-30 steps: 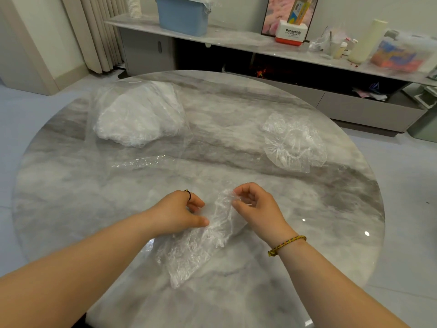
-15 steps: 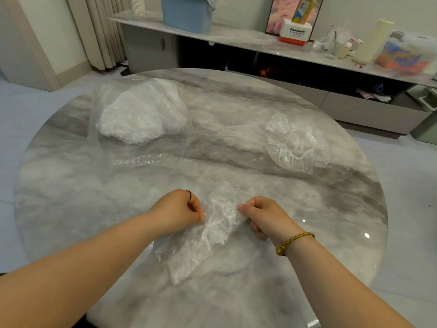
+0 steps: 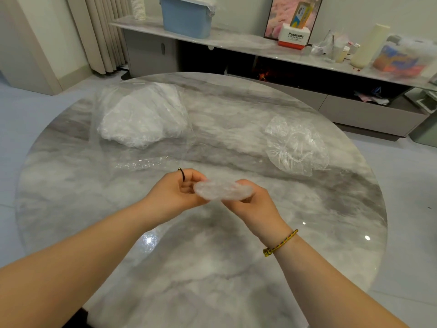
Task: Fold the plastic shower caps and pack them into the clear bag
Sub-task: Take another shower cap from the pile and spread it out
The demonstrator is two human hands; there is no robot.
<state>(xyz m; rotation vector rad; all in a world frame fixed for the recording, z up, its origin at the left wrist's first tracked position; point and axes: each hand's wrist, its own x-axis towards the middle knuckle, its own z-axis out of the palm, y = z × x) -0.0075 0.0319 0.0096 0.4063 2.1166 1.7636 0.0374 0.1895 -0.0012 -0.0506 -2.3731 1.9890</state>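
**Shower caps are basically air: pinch them or they spring open**

So I've got one shower cap (image 3: pixel 223 190) squashed into a small flat wad, held up off the table (image 3: pixel 212 268) between both hands. My left hand (image 3: pixel 172 192) pinches its left end. My right hand (image 3: pixel 250 204) curls round it from underneath at the other end, so the two hands are nearly touching.

This stuff looks like it weighs nothing. It's thin, crinkly and slick, and I'd bet it puffs back open the second I loosen up. Best hold is across the stacked layers, thumb on top, not on a loose edge.

The clear bag (image 3: pixel 142 117), stuffed with white plastic, lies well beyond my left hand, and I can't tell where its mouth is. A second cap (image 3: pixel 296 145) sits spread out beyond my right hand, not folded yet.
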